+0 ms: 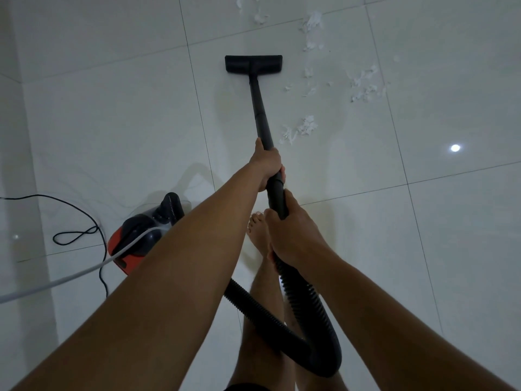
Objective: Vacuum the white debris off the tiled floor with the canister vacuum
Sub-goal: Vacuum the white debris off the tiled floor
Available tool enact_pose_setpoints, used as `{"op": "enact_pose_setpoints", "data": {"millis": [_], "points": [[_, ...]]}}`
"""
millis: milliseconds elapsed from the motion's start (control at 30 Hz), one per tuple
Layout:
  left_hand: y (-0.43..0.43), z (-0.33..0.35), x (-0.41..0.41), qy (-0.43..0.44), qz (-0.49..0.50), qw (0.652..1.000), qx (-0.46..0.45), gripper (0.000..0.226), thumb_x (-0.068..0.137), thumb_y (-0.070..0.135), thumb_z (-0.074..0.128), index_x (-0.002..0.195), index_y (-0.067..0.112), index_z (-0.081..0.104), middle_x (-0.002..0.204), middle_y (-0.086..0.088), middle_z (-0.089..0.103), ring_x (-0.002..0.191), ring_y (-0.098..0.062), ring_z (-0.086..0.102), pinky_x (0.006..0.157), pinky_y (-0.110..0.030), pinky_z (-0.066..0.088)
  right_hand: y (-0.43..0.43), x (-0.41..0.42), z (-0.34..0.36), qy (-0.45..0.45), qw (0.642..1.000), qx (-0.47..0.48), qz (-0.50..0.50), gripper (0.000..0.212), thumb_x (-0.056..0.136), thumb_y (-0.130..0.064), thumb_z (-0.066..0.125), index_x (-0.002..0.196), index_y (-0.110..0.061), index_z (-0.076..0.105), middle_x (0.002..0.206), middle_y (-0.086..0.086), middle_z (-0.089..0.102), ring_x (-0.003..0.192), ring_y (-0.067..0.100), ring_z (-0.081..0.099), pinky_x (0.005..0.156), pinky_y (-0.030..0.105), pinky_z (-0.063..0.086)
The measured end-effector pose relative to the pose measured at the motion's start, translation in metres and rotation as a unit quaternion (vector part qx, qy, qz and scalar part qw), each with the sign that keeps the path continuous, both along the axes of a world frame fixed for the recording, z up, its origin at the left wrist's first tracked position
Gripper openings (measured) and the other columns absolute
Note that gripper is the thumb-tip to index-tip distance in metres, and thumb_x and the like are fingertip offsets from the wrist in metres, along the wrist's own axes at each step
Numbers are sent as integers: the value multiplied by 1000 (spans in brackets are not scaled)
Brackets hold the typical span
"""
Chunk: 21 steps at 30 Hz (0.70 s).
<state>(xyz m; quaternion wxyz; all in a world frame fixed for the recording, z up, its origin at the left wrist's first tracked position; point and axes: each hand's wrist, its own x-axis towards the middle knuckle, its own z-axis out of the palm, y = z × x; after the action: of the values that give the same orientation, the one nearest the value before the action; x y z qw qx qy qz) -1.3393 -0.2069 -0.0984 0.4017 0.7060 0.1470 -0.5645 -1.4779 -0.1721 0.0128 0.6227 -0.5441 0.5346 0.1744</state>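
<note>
White debris [363,86]: torn scraps in loose clusters on the tiled floor [112,114], upper right of the frame, one clump just right of the wand [260,108]. None lies under the floor head [253,64], which sits flat on bare tile left of the scraps, apparently placed to sweep across into them. Left hand [267,165]: fingers wrapped round the wand partway up, likely to steer and press the head down. Right hand [293,232]: curled round the wand's near end where the ribbed hose [310,320] joins, likely for push and pull. Hose: loops slack at the bottom of the frame, then passes under the left arm to the canister [141,235], red and black, left of centre, parked clear of the stroke. Black cord [84,221]: trails to the left edge. Most debris appears uncollected.
</note>
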Motion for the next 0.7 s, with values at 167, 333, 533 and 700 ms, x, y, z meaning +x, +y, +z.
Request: {"op": "enact_pose_setpoints", "data": {"millis": [167, 333, 533, 700], "points": [[-4, -3, 7, 12, 10, 1000, 1, 65, 108, 20, 36, 158, 52, 7, 82, -7, 50, 57, -12, 47, 52, -25, 49, -6, 8, -1, 8, 1000, 2, 18, 60, 107, -30, 43, 157, -50, 19, 97, 14, 65, 44, 11, 57, 37, 18, 45], [-26, -7, 32, 12, 10, 1000, 2, 67, 109, 21, 37, 158, 53, 4, 85, -7, 52, 57, -12, 48, 49, -25, 48, -32, 34, -4, 9, 1000, -1, 30, 62, 108, -28, 41, 160, -48, 14, 98, 10, 65, 51, 13, 59, 34, 16, 41], [-59, -11, 75, 9, 13, 1000, 3, 67, 108, 20, 37, 158, 53, 5, 82, -7, 50, 56, -11, 47, 47, -23, 48, -67, 77, -13, 12, 999, 2, 38, 62, 109, -29, 41, 161, -45, 13, 105, 12, 64, 50, 12, 57, 31, 13, 38], [-87, -17, 106, -11, -10, 1000, 5, 68, 108, 18, 36, 158, 50, 3, 74, -7, 51, 52, -12, 47, 47, -26, 48, -96, 109, -23, 17, 999, -6, 47, 61, 108, -28, 41, 161, -43, 14, 108, 14, 63, 49, 11, 58, 31, 12, 37]]}}
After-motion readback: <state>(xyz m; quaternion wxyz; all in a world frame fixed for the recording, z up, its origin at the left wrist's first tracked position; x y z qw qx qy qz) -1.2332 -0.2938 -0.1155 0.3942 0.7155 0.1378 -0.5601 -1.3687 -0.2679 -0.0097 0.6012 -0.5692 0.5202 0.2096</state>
